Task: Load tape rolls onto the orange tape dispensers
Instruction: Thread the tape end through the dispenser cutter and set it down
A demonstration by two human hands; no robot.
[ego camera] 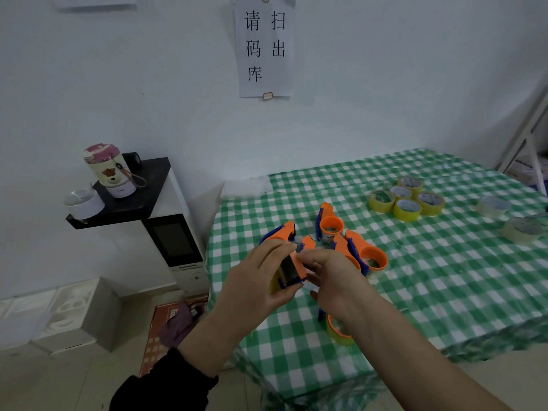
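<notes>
My left hand [255, 287] grips an orange tape dispenser [292, 269] with a yellow roll on it, held above the table's left corner, its toothed blade facing me. My right hand [332, 278] pinches the dispenser's top edge next to the blade. Three more orange dispensers lie on the cloth behind my hands: one [283, 232], one [330, 222] and one [367, 253]. Under my right wrist lies a loaded dispenser [338, 332] with a yellow roll. Several yellow tape rolls [407, 198] are clustered at the back right.
The table wears a green checked cloth [444, 277]. Two clear tape rolls [492, 206], [522, 229] lie at the far right. Left of the table stands a white machine [178, 241] with a black shelf bearing a pink-lidded bottle [109, 170] and a tape roll [84, 203]. A white frame [527, 143] leans at right.
</notes>
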